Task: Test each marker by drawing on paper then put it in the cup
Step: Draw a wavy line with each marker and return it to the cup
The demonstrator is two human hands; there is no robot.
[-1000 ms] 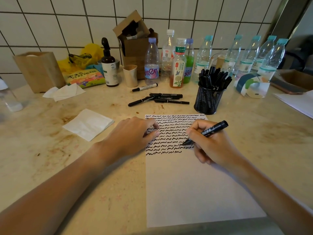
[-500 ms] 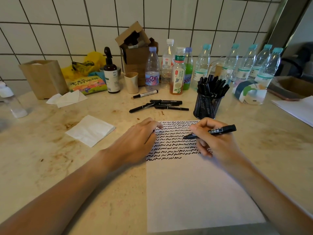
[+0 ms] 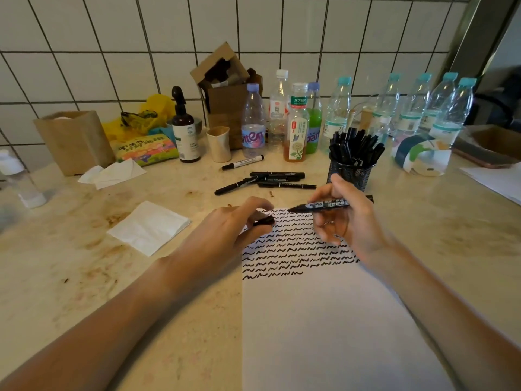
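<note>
Pointing its bare tip left, the marker [image 3: 329,205] lies nearly level above the paper's [image 3: 324,320] far edge, gripped in the right hand [image 3: 348,218]. Opposite the tip, the left hand [image 3: 228,230] pinches a black cap [image 3: 263,221]. Behind stands the mesh cup [image 3: 349,174].

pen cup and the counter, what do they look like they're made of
Pen cup: black wire mesh, probably metal, matte; the grid of tiny holes shows through its wall.
Counter: likely polished stone or a stone-look laminate; beige, faintly veined, softly reflective, with brown stains. Which one, the view cannot settle.
</note>
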